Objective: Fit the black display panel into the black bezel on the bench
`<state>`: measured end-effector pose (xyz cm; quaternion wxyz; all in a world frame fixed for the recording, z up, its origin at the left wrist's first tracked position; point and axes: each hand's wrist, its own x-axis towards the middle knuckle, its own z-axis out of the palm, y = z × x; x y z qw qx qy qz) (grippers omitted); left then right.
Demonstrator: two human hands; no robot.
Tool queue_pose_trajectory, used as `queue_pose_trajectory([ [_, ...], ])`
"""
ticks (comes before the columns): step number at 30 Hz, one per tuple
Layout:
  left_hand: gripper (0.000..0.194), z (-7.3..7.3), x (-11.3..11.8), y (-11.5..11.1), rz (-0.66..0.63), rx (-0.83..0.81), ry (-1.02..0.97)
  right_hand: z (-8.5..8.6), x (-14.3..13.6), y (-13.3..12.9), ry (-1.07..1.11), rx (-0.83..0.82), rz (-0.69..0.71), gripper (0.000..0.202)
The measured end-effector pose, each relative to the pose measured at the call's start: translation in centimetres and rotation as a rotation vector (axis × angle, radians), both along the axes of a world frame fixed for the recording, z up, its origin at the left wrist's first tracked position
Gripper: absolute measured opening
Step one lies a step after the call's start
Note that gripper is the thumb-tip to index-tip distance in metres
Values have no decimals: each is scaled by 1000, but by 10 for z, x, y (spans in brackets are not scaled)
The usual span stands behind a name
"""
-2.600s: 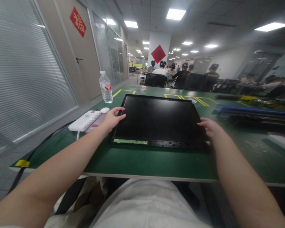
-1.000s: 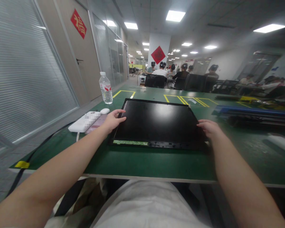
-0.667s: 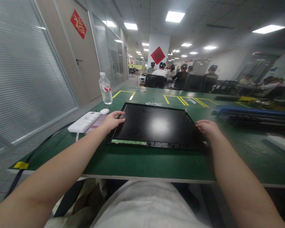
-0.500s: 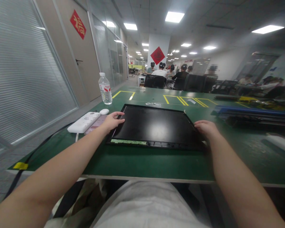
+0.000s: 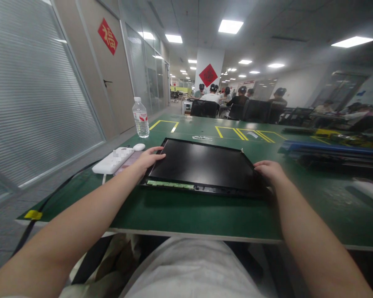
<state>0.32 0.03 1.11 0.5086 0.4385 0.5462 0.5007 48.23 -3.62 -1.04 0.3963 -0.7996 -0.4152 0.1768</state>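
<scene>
A black flat screen panel (image 5: 205,165) lies face up over the green table (image 5: 180,215), with a green strip (image 5: 170,184) along its near edge at the left. My left hand (image 5: 151,158) grips the panel's left edge, thumb and fingertips resting on the frame. At the right edge, my right hand (image 5: 270,170) pinches the frame near its upper part. The undersides of both grips are hidden.
Left of the panel are a white power strip (image 5: 112,161), a white rounded object (image 5: 139,147) and a water bottle (image 5: 141,118). Blue and black long parts (image 5: 323,151) lie at the right, near a white object (image 5: 371,190). People sit at tables further back.
The view has shifted slightly, so the whole scene sits a little lower and further right. Both hands keep their hold on the panel, which shows little movement on the table.
</scene>
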Motion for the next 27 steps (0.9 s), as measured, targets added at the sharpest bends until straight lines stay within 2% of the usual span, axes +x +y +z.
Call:
queue_pose_trajectory([
  [4,87,5,4,-3,2,-19,-142,-1,1,1,-14,-9,7,21],
  [8,93,9,6,-6,5,-56,-143,-1,0,1,-29,-21,0,21],
  [11,88,11,5,-7,-21,-110,-120,2,-1,-2,-43,-33,8,21],
  [15,74,9,5,-9,-119,-162,-70,8,-6,-6,-100,-57,28,16],
  [21,57,5,4,-10,-78,-52,129,14,-14,-9,-273,-47,82,12],
  [27,64,1,6,-10,-108,4,-2,15,-14,-9,-362,-86,119,12],
])
